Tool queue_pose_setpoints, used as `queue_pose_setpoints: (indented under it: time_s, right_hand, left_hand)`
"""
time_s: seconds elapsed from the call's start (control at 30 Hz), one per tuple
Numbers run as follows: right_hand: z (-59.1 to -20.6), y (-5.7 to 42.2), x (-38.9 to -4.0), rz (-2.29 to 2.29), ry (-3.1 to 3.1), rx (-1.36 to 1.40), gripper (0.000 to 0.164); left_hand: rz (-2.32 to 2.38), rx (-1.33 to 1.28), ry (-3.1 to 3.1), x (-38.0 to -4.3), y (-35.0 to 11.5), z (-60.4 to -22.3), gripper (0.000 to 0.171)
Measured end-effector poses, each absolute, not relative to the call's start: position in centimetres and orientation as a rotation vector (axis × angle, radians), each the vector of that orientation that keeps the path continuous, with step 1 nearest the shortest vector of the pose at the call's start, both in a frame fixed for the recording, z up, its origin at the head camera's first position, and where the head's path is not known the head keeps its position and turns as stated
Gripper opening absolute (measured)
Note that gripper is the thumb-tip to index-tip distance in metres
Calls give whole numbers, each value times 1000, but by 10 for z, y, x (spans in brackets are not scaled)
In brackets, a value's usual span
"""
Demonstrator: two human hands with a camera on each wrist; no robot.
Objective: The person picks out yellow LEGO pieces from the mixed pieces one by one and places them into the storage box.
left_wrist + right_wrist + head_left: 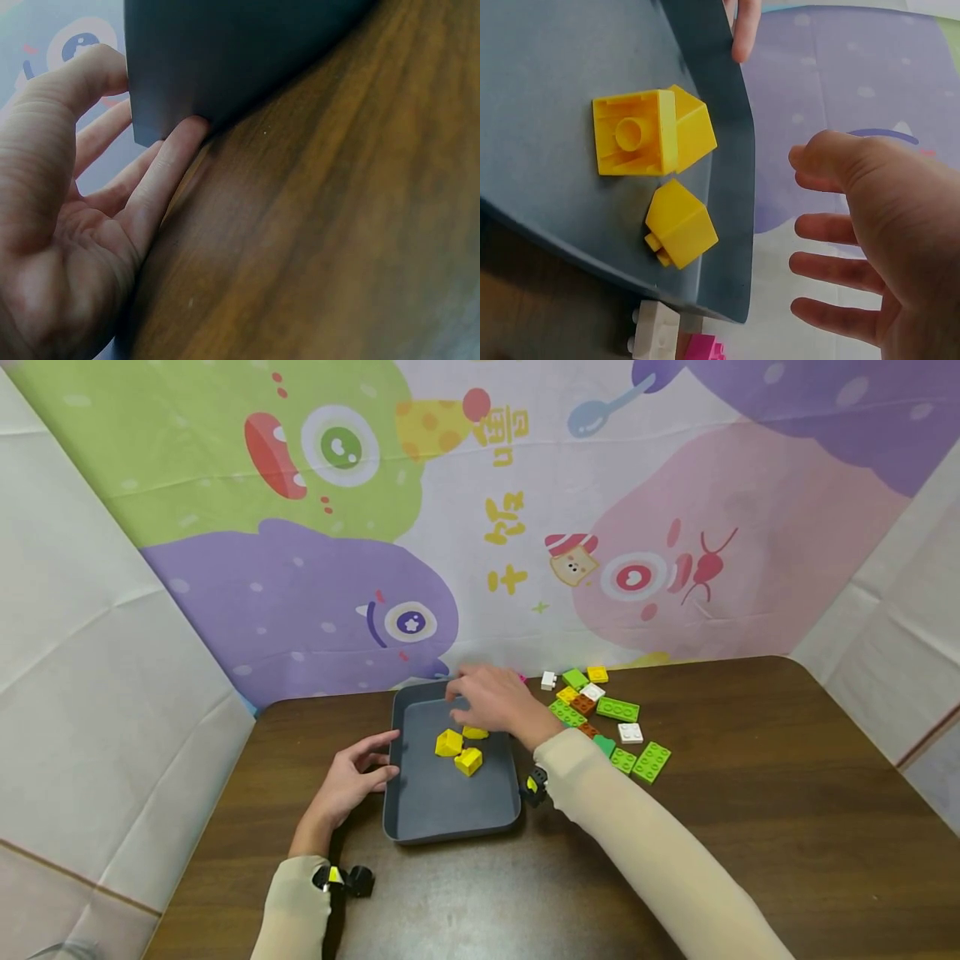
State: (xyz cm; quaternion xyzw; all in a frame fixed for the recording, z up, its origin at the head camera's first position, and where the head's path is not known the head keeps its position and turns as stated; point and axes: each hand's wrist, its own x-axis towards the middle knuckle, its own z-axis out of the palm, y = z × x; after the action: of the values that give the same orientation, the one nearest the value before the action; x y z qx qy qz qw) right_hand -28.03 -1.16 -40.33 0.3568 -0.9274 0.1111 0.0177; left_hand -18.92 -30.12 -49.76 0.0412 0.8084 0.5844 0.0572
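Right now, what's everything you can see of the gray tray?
The tray is dark gray, matte and rectangular, with rounded corners and low raised walls; plastic or coated metal, can't tell. It lies flat on the brown wood-look table, short ends toward the person and the patterned backdrop. Three yellow blocks rest inside. The left hand touches its left wall; the right hand hides its far right corner.

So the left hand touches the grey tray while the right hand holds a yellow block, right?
Not quite: the right wrist view shows the right hand empty. The left hand does touch the grey tray, where three yellow blocks lie.
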Motion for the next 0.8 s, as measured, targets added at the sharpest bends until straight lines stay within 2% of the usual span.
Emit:
queue_pose_setpoints:
  time_s: [0.4, 0.8]
  right_hand:
    - [-408, 0, -285, 313, -2932, 936, 34]
    - [-409, 17, -296, 310, -2937, 807, 27]
  left_hand:
    - [1745, 143, 2479, -189, -302, -500, 64]
    - [1764, 140, 2457, -190, -303, -498, 64]
